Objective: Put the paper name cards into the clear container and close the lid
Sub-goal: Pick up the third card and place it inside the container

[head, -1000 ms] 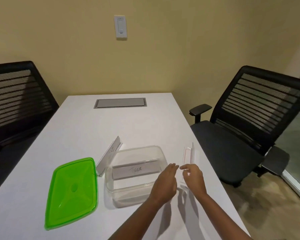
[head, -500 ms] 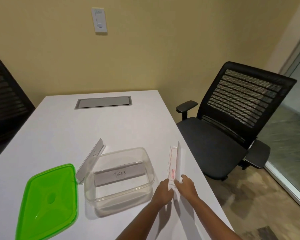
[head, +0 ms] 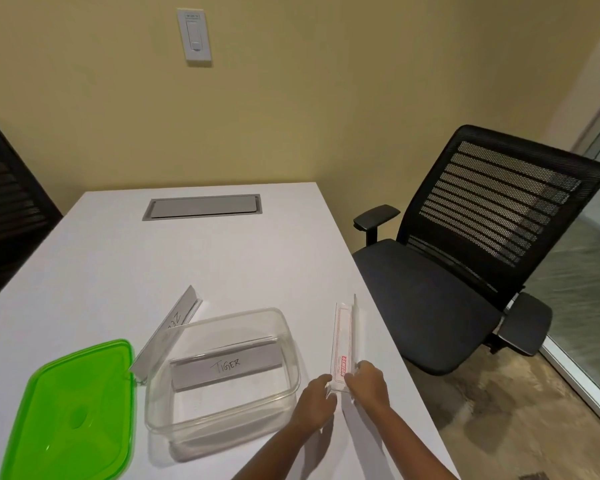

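Name cards half done: one in the clear container (head: 222,372), one w/ both hands on it, one loose on the white table (head: 222,261).

"TIGER" card (head: 226,367) stands inside the lidless container, text facing me. Left hand (head: 314,401) & right hand (head: 369,384) pinch the near end of a clear card holder w/ red print (head: 343,341), fingers curled shut on it, one hand each side; it lies near the table's right edge, just right of the container. Third card (head: 168,332) leans at the container's far-left corner; touching or not, can't tell. Green lid (head: 73,410) lies flat on the table left of the container, approx. touching that card's near end. Black mesh chair (head: 465,258) at right.
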The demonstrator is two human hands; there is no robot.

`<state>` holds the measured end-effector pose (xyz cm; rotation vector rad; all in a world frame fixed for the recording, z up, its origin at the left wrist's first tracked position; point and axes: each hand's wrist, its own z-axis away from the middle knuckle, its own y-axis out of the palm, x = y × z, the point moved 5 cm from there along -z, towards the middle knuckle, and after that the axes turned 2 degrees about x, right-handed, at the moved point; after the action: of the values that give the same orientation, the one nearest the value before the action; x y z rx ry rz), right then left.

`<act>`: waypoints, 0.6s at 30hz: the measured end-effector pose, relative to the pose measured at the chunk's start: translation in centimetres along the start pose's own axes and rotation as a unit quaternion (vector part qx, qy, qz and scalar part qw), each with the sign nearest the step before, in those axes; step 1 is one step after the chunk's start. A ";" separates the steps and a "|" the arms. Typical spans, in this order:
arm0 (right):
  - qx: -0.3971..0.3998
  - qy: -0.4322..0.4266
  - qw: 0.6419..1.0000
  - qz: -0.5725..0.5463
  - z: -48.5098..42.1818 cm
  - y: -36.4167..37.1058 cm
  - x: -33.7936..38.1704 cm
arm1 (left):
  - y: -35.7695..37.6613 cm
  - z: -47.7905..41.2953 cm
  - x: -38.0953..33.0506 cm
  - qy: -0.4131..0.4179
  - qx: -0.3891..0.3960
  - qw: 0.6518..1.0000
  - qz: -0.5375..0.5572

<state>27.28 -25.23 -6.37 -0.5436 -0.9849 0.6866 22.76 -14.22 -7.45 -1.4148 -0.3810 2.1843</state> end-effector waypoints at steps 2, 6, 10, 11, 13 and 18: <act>-0.008 0.007 1.000 -0.027 -0.1 -0.4 -0.4 | 0.1 0.2 -0.4 0.009 0.001 1.000 0.012; -0.018 0.037 0.994 -0.103 0.0 -1.6 -1.5 | 0.1 0.7 -1.3 0.020 -0.011 0.999 0.032; -0.026 0.033 0.987 -0.154 0.5 -2.8 -1.9 | -0.3 1.6 -2.8 0.029 -0.027 0.996 0.083; -0.026 0.030 0.986 -0.165 0.8 -3.0 -1.9 | -0.5 1.9 -3.2 0.032 -0.029 0.994 0.103; -0.027 0.017 0.982 -0.185 1.7 -3.3 -1.6 | -0.9 2.6 -4.0 0.032 -0.032 0.987 0.154; -0.054 -0.076 0.981 -0.173 4.4 -4.0 -0.3 | -2.6 4.1 -6.0 0.042 -0.041 0.968 0.243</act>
<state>24.33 -27.58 -1.75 -0.4040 -1.2291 0.3681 21.72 -15.22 0.09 -1.7909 -0.0964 2.4963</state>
